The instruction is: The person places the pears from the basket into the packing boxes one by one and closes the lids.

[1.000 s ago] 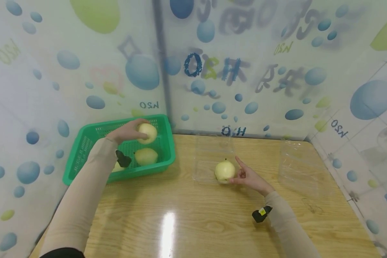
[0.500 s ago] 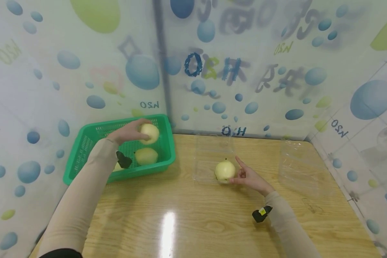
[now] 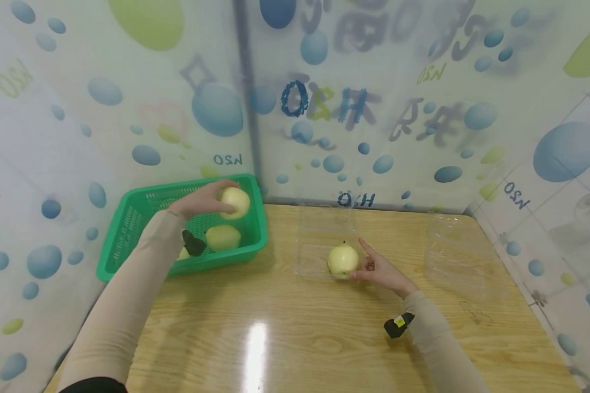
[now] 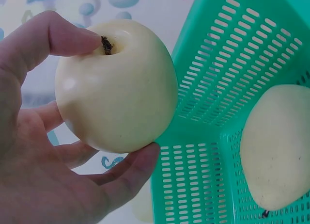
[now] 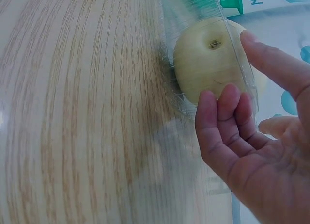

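Note:
My left hand [image 3: 204, 200] grips a round pale-yellow pear [image 4: 121, 93], raised above the green basket [image 3: 263, 218]. In the left wrist view, one digit lies by the stem and other fingers curl under the fruit. Another pear [image 3: 223, 238] lies in the basket, and a further pale fruit is mostly hidden by the left wrist strap. My right hand [image 3: 385, 275] holds the right end of an open clear plastic box [image 3: 307, 262], its fingers [image 5: 208, 107] bent against the wall. One pear [image 3: 343, 261] sits inside that box, beside those fingers.
A second clear plastic container [image 3: 452, 256] stands on the right part of the wooden table [image 3: 295, 338]. Behind the table hangs a white covering [image 3: 295, 158] with blue and green spots, touching the back edge.
The left hand has moved slightly right with the pear, over the basket's right half. My right hand, the box and the pear in it have stayed put.

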Motion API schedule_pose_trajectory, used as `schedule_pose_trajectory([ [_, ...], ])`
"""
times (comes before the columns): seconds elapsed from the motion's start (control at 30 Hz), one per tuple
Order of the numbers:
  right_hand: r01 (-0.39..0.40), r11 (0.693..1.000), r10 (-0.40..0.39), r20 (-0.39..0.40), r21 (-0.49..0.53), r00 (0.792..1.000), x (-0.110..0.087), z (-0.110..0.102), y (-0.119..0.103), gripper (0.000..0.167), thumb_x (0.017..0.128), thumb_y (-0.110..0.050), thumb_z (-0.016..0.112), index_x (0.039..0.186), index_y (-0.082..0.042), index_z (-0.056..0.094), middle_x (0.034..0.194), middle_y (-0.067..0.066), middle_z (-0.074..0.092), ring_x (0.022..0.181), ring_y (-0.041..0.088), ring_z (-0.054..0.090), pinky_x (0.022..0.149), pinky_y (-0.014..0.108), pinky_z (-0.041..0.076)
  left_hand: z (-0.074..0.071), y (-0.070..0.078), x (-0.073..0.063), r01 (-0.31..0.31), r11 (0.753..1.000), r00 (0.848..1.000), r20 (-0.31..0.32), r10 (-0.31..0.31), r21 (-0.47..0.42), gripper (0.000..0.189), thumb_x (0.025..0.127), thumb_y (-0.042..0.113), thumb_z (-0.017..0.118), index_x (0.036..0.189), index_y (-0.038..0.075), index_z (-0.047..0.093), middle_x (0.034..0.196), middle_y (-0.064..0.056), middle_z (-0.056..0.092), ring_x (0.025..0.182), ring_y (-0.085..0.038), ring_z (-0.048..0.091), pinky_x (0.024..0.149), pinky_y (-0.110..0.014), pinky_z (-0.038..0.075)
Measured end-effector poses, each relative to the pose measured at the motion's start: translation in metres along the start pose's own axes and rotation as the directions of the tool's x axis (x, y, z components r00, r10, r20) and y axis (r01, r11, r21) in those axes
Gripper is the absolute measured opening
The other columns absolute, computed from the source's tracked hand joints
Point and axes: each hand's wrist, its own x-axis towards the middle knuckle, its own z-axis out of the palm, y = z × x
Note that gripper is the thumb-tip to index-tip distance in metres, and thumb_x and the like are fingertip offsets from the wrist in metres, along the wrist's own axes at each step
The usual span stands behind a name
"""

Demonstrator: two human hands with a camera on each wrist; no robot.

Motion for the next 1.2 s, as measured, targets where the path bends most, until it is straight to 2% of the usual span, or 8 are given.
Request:
schedule_pose_trajectory([
  [0.4, -0.018, 1.000, 0.018, -0.004, -0.003, 1.000, -0.003, 0.001, -0.001, 0.099, 0.089, -0.017, 0.071, 0.156, -0.013, -0.002, 0.076, 0.006, 0.052, 0.068, 0.017, 0.046, 0.063, 0.030, 0.042, 0.012, 0.009, 0.007, -0.063, 0.998, 0.998, 0.006, 0.063, -0.010, 0.063, 0.087, 0.013, 0.068, 0.142, 0.000, 0.039, 0.134, -0.021, 0.045, 0.110, -0.034, 0.047, 0.092, -0.048, 0.038],
  [0.73, -0.018, 1.000, 0.018, -0.005, -0.002, 1.000, 0.000, 0.001, 0.003, 0.099, 0.089, -0.018, 0.072, 0.156, -0.013, -0.001, 0.076, 0.005, 0.053, 0.067, 0.016, 0.047, 0.063, 0.030, 0.043, 0.019, 0.013, 0.010, -0.088, 0.995, 0.996, 0.017, 0.089, -0.036, 0.062, 0.083, 0.012, 0.070, 0.138, 0.001, 0.044, 0.129, -0.020, 0.049, 0.109, -0.034, 0.047, 0.092, -0.049, 0.037],
  [0.93, -0.031, 1.000, 0.031, -0.012, -0.002, 0.999, 0.000, 0.000, 0.004, 0.100, 0.088, -0.018, 0.073, 0.156, -0.013, 0.000, 0.078, 0.006, 0.054, 0.069, 0.017, 0.048, 0.064, 0.030, 0.044, 0.025, 0.012, 0.013, -0.101, 0.994, 0.995, 0.015, 0.101, -0.031, 0.062, 0.083, 0.011, 0.070, 0.138, 0.001, 0.044, 0.130, -0.020, 0.048, 0.111, -0.035, 0.047, 0.094, -0.051, 0.037],
  [1.2, -0.015, 1.000, 0.015, -0.009, 0.009, 1.000, -0.001, 0.000, 0.004, 0.099, 0.088, -0.016, 0.072, 0.156, -0.014, 0.000, 0.078, 0.006, 0.053, 0.070, 0.017, 0.049, 0.065, 0.030, 0.046, 0.032, 0.020, 0.014, -0.093, 0.996, 0.995, 0.038, 0.093, -0.002, 0.062, 0.085, 0.015, 0.071, 0.140, 0.005, 0.044, 0.132, -0.018, 0.048, 0.111, -0.034, 0.048, 0.093, -0.051, 0.039],
])
